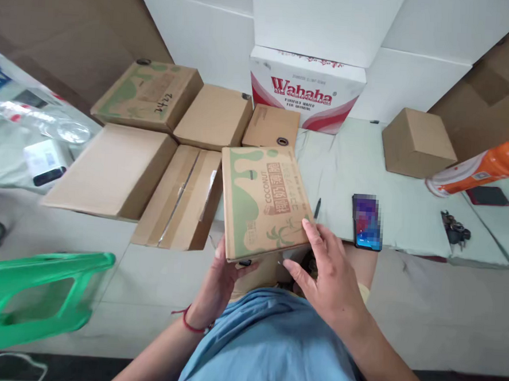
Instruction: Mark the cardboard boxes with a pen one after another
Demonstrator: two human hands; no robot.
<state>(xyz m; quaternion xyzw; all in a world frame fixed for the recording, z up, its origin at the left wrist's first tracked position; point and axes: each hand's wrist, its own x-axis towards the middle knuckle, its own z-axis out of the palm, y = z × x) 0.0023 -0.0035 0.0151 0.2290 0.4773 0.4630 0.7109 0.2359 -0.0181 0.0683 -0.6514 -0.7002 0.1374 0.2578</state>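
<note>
A brown cardboard box [264,202] with green drip artwork, palm trees and the word COCONUT is tilted toward me at the table's near edge. My left hand [226,272] grips its near left corner, thumb up the side and fingers beneath. A small black object or mark [245,263] shows beside those fingers. My right hand [331,275] has its index fingertip on the box's near right edge. Its thumb is spread apart, close to the near side. Just past the box's right edge lies a black pen [318,208].
More cardboard boxes [216,116] stand to the left, a white Wahaha carton [306,90] behind. On the right are a phone [367,222], keys [455,230], a small box [419,143] and an orange bottle [484,167]. A green stool [36,298] stands lower left.
</note>
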